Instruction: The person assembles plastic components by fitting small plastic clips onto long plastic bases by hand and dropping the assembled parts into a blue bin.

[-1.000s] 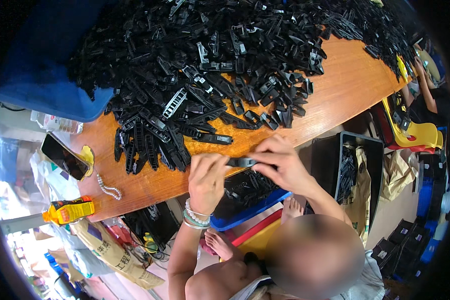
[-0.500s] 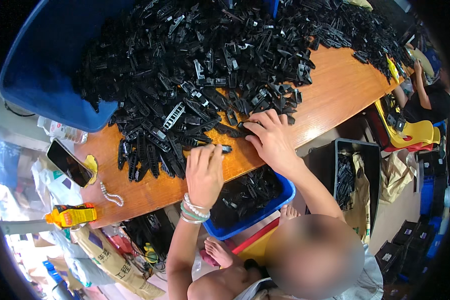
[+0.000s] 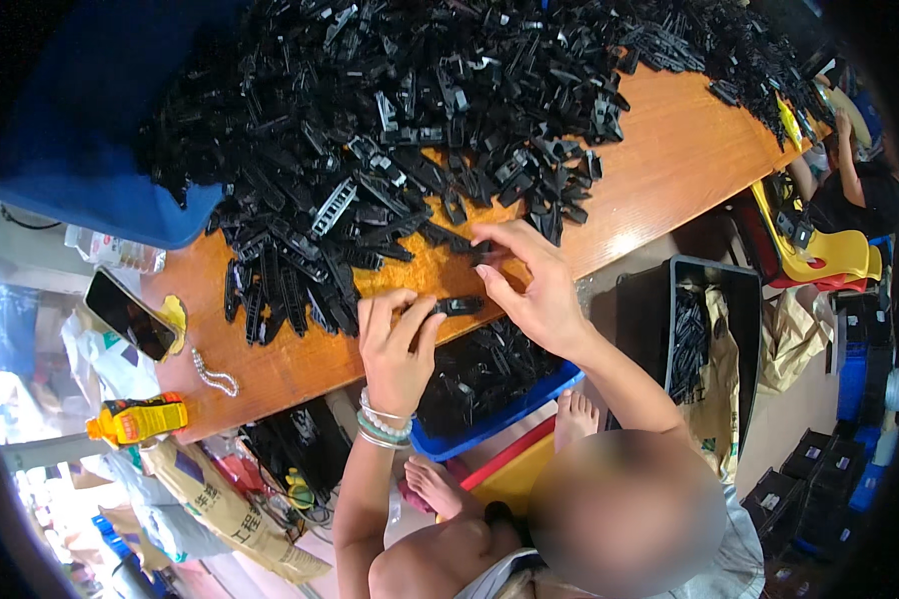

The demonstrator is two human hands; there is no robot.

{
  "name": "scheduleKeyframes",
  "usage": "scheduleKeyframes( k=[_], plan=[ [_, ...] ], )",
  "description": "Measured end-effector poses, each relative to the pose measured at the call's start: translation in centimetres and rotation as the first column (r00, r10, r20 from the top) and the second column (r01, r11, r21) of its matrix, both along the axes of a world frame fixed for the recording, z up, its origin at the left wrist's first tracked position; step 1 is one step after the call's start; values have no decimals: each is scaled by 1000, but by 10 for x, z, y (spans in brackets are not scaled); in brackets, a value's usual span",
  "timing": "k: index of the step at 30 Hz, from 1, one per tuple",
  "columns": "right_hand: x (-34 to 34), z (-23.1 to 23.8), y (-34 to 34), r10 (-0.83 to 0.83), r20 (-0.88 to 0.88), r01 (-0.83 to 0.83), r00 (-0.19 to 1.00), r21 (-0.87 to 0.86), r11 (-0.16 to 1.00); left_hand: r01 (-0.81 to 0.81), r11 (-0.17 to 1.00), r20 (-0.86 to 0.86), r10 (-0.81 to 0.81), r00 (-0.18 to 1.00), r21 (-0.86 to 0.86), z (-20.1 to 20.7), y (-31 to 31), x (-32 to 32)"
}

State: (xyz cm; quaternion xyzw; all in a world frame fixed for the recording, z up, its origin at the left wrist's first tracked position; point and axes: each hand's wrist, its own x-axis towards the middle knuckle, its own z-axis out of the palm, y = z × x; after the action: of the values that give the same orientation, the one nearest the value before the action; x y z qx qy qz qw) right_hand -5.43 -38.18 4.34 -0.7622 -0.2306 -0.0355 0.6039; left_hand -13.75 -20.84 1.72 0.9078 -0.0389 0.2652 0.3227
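Observation:
My left hand [image 3: 395, 344], with bracelets at its wrist, pinches a short black plastic part [image 3: 459, 305] above the table's front edge. The part points to the right, toward my other hand. My right hand [image 3: 539, 295] has its thumb and forefinger around a small dark plastic piece [image 3: 481, 251], whose shape is partly hidden by the fingers. Just beyond both hands, a big heap of black plastic parts [image 3: 370, 130] covers much of the wooden table [image 3: 659, 150]. Under the edge, a blue bin [image 3: 499, 422] holds more black parts.
A blue tub [image 3: 90, 195] lies tipped at the left of the heap. Nearby are a phone [image 3: 130, 313], a beaded string [image 3: 213, 374] and a yellow bottle [image 3: 138, 419]. At right stand a black crate [image 3: 624, 344] and yellow chairs [image 3: 829, 262]; another person [image 3: 849, 185] sits farther off.
The black part in my left hand now sticks out farther from the fingers. My right thumb and forefinger have drawn back slightly from the heap with the small dark piece. The view has shifted a little.

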Motion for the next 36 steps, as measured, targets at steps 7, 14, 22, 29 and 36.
scheduleKeyframes(
  k=[7,14,22,29,36],
  plan=[
    [-15,-22,-23,-41,259,155,965,-435,887,-10,997,4,11,1000,-73,-3,6,-2],
    [-9,-20,-21,146,-12,-144,989,-245,959,17,996,9,-16,1000,-83,-6,6,-4],
    [2,-13,-8,308,61,-266,949,-363,893,89,995,16,-88,996,-54,-2,0,-2],
    [-11,-14,-21,280,105,-238,954,-298,924,181,977,-36,-186,982,-113,12,10,12],
    [67,-13,20,99,369,95,924,-472,877,278,852,-35,-293,955,444,13,-11,62]
  ],
)
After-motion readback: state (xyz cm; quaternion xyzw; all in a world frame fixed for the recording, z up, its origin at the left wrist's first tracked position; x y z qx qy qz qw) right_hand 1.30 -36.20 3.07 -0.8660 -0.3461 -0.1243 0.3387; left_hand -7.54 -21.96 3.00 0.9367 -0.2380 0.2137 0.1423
